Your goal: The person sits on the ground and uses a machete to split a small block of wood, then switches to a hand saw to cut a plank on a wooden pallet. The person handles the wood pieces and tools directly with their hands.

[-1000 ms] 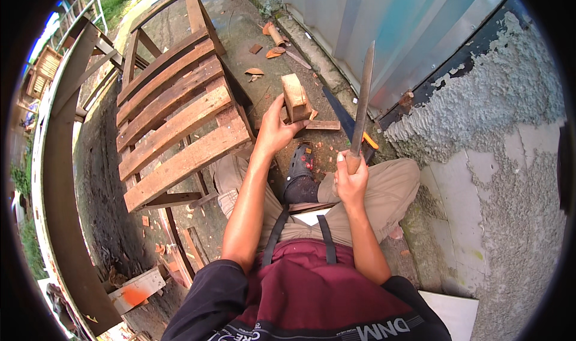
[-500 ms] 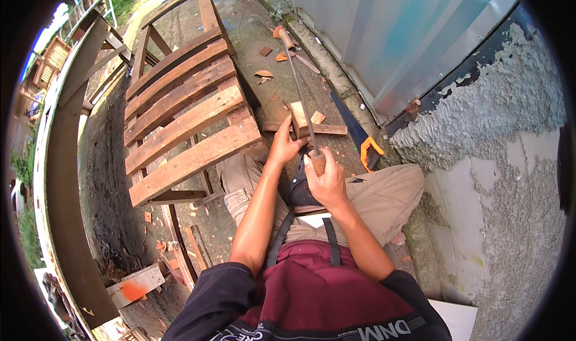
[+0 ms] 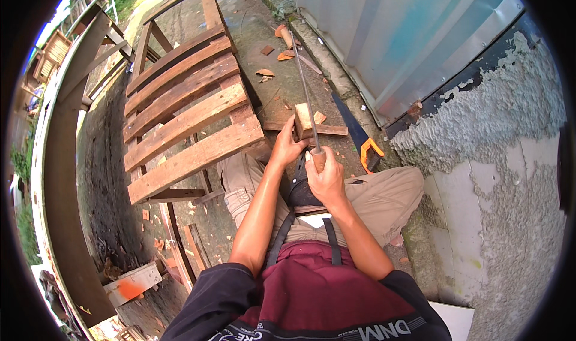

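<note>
My right hand [image 3: 326, 176] is closed round the wooden handle [image 3: 319, 159] of a long machete. Its narrow-looking metal blade [image 3: 305, 80] points away from me, seen almost edge-on, and crosses over the right part of a small wooden block [image 3: 303, 119]. Whether the blade touches the block cannot be made out. Beside the block's near left side, my left hand [image 3: 287, 146] grips it between thumb and fingers. Behind and under the block, a flat wooden strip [image 3: 336, 129] lies crosswise on the ground. A small wood offcut [image 3: 320, 118] rests close to the block's right.
A slatted wooden frame [image 3: 192, 125] stands at my left. On the right lies a handsaw [image 3: 360, 134] with an orange and black handle, near a corrugated metal panel [image 3: 390, 35] and a rough wall [image 3: 480, 113]. Dry leaves [image 3: 286, 55] and wood chips litter the concrete.
The far end of the machete blade has swung slightly right. The wooden block sits a little further right and turned, with my left hand still on it.
</note>
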A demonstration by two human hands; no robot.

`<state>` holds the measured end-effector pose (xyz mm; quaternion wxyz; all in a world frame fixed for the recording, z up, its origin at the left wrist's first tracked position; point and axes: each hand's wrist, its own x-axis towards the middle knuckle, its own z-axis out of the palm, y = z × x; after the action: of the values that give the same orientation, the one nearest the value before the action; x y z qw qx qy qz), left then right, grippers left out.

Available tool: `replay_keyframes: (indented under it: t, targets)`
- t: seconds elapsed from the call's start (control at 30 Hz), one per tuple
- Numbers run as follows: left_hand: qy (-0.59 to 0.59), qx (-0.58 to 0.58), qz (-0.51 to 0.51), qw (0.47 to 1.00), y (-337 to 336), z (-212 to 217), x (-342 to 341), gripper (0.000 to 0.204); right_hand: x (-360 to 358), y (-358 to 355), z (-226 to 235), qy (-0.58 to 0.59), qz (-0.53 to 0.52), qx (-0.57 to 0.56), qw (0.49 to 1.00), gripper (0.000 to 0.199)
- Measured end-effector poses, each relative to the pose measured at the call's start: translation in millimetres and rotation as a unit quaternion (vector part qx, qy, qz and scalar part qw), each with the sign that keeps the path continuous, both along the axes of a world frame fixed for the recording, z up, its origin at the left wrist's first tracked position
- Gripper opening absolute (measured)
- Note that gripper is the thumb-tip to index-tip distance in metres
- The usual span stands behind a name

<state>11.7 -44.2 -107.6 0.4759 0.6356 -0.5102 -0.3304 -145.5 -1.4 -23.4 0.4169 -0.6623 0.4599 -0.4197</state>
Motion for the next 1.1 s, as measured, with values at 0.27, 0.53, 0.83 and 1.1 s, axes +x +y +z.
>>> replay_keyframes:
  t: [0.27,0.53,0.83,1.1]
  targets:
    - [-0.003,-0.024,-0.006,1.000,1,-8,11,0.082,-5,-2,8,-0.014,0.025,-0.012,1.000,0.023]
    - [-0.026,-0.070,-0.001,0.997,9,50,-13,0.080,-11,0,38,-0.020,-0.019,-0.089,0.996,0.021]
    - [-0.024,0.009,0.037,0.999,-4,-37,-1,0.092,2,-13,-5,0.024,-0.006,-0.029,0.999,0.018]
    - [-0.043,-0.053,0.021,0.997,13,26,-18,0.080,-23,5,53,-0.003,0.000,0.012,1.000,0.018]
